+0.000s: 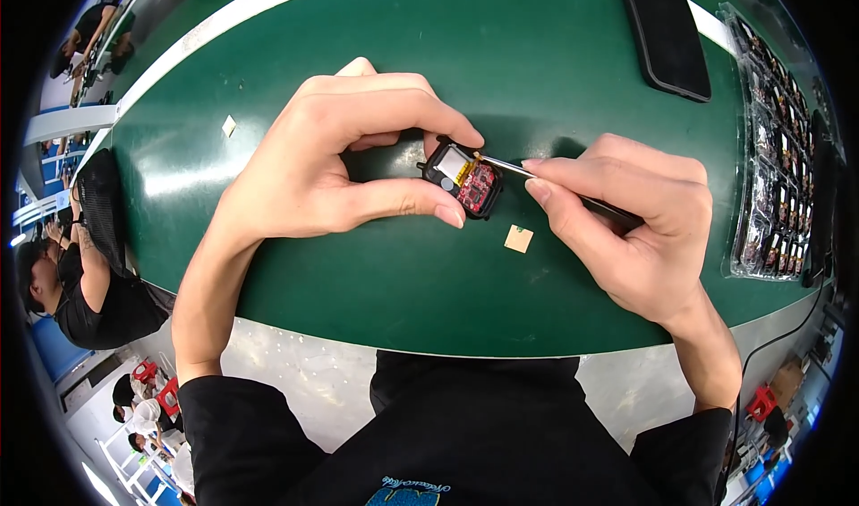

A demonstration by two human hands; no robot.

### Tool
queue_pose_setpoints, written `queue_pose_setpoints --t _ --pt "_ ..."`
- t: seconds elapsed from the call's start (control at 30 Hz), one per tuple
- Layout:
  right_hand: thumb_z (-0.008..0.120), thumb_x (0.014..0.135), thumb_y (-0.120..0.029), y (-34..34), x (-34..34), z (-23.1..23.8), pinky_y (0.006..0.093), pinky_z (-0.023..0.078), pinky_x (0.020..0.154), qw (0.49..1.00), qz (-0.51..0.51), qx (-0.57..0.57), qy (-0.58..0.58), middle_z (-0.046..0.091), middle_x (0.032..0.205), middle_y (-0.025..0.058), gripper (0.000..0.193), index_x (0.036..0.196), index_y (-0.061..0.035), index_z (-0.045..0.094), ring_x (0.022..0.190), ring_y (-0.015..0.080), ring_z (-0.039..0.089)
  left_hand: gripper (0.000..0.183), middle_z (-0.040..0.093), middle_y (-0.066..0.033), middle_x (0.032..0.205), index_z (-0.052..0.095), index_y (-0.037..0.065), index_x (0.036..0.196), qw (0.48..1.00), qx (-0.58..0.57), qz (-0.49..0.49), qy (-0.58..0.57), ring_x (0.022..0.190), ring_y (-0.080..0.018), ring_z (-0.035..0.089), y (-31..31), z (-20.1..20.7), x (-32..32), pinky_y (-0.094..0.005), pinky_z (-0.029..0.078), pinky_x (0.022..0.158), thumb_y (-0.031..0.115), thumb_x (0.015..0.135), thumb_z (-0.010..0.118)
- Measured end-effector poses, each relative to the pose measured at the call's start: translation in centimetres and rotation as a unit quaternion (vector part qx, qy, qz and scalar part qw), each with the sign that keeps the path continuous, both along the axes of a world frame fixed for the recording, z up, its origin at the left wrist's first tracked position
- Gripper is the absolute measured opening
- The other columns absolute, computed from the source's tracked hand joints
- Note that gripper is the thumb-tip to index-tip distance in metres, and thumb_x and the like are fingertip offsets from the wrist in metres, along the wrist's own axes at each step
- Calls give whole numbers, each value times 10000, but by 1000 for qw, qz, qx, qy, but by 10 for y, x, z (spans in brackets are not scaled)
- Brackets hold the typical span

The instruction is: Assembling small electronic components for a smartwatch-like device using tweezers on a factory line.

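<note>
Between the thumb and forefinger of my left hand (335, 148) is a small opened black device case (463, 178), shaped like a watch body. Inside it show a silver battery cell with a yellow strip and a red circuit board. My right hand (631, 211) pinches a pair of thin metal tweezers (508, 165), whose tip touches or nearly touches the case's upper edge beside the board. Whether the tip grips anything is too small to tell. A small beige square piece (518, 238) lies on the green table just below the case.
On the green table (358, 300), a clear plastic tray (774, 148) at the right holds several similar units. A black flat slab (664, 36) lies at the far right. Another small pale square (229, 126) sits at the left. A person (76, 282) sits at the left end.
</note>
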State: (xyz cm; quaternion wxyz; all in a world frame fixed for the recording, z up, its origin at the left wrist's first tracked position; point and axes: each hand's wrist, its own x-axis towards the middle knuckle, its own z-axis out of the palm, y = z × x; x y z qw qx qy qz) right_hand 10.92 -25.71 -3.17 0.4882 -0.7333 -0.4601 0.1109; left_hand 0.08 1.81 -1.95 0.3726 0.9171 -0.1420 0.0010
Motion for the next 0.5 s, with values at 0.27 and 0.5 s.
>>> queue_pose_setpoints --t 0.27,0.5 --pt "856 875 59 1 -1 -1 285 333 515 1000 6 0 -9 651 674 52 179 1050 23 871 553 101 519 572 801 -5 985 846 78 1163 999 7 -26 -35 795 -145 629 -1 -2 0 -323 381 752 368 707 1033" --pt "836 858 86 0 -1 -3 289 348 506 1000 10 14 -23 645 667 50 196 1040 24 868 542 104 532 542 822 -27 1004 836 63 1152 998 19 -33 -44 866 -175 713 -3 -1 1 -334 396 794 358 736 1021"
